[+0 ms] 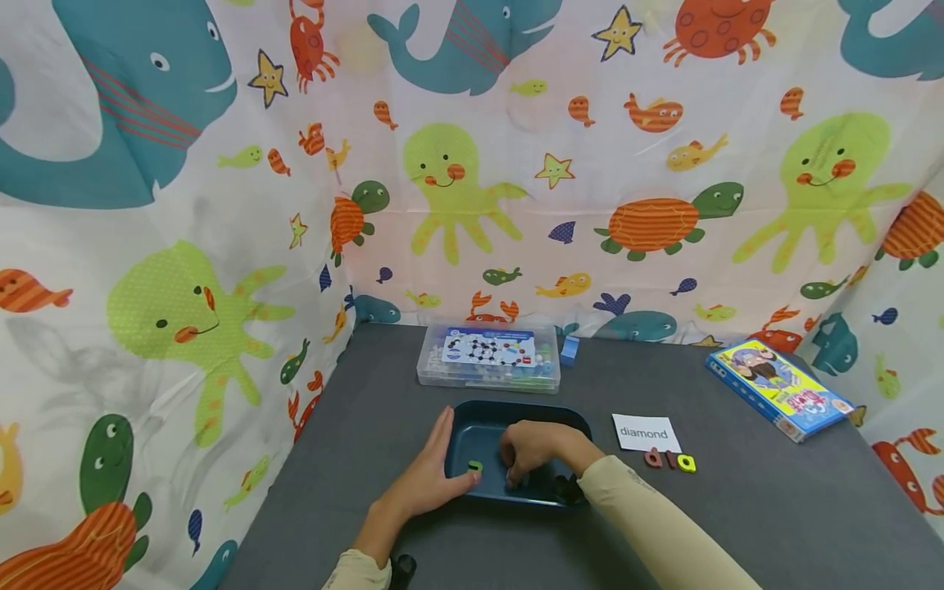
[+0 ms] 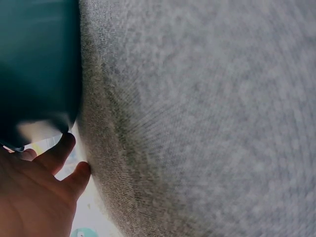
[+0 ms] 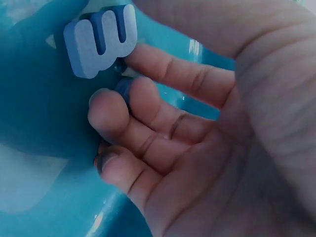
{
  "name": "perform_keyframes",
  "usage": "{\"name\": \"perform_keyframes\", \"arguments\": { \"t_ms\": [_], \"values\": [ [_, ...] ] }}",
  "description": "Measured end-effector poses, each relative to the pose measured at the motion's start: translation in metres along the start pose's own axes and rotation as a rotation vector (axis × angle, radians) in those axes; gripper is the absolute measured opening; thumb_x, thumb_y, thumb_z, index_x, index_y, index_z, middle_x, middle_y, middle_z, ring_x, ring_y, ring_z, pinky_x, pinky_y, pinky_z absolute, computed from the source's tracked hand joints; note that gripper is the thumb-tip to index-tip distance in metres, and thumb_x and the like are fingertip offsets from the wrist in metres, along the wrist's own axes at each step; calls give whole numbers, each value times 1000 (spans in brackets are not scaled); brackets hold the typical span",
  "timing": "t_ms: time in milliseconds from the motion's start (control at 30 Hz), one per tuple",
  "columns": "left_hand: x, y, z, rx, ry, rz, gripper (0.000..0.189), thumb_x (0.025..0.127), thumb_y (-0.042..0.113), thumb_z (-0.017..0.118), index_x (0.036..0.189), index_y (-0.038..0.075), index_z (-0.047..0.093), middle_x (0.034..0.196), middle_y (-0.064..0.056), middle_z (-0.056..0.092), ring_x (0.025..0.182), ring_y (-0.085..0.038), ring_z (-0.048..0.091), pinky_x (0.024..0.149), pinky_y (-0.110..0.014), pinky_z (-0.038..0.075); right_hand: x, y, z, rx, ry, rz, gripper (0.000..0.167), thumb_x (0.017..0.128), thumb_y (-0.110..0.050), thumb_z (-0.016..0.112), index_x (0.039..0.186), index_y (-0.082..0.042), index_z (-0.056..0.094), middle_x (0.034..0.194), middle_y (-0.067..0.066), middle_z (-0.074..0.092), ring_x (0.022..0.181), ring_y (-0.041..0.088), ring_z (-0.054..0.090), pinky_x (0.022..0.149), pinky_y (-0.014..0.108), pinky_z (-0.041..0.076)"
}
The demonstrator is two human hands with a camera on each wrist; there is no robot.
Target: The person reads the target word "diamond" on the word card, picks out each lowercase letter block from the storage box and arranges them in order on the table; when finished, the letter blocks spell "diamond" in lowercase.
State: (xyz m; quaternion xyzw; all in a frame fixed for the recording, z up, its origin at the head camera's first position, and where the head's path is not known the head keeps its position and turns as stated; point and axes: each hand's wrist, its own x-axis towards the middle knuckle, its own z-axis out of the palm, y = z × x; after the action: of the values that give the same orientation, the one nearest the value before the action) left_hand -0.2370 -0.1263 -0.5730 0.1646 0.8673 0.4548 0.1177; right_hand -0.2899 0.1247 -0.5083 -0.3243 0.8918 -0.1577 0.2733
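Note:
My left hand [image 1: 424, 479] rests against the left side of the dark blue tray [image 1: 516, 407], fingers straight along its rim and thumb at the near corner. In the left wrist view those fingers [image 2: 61, 153] touch the tray's edge. My right hand [image 1: 538, 451] reaches down into the tray with curled fingers. A blue letter m [image 3: 101, 42] shows at its index fingertip in the right wrist view, with the thumb's end hidden; another small blue piece [image 3: 123, 89] peeks out behind the fingers. A green letter [image 1: 475, 466] lies in the tray near the left thumb.
Right of the tray lie a "diamond" word card [image 1: 644, 429] and a short row of letters: a reddish one [image 1: 653, 458], a thin dark red one [image 1: 671, 460] and a yellow one [image 1: 687, 464]. Behind stand a clear plastic case [image 1: 488, 378], a blue block [image 1: 569, 351] and a boxed game [image 1: 780, 385].

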Motion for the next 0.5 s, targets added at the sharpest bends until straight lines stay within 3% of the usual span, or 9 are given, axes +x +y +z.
{"name": "perform_keyframes", "arguments": {
  "t_ms": [500],
  "values": [
    [-1,-1,0,-1,4,0,113,97,52,74,174,18,-1,180,-1,-6,162,-33,13,121,-69,25,4,-2,6,-72,-3,106,27,83,-25,96,79,-19,69,76,-8,64,67,10,57,63,31,49]
  ]
}}
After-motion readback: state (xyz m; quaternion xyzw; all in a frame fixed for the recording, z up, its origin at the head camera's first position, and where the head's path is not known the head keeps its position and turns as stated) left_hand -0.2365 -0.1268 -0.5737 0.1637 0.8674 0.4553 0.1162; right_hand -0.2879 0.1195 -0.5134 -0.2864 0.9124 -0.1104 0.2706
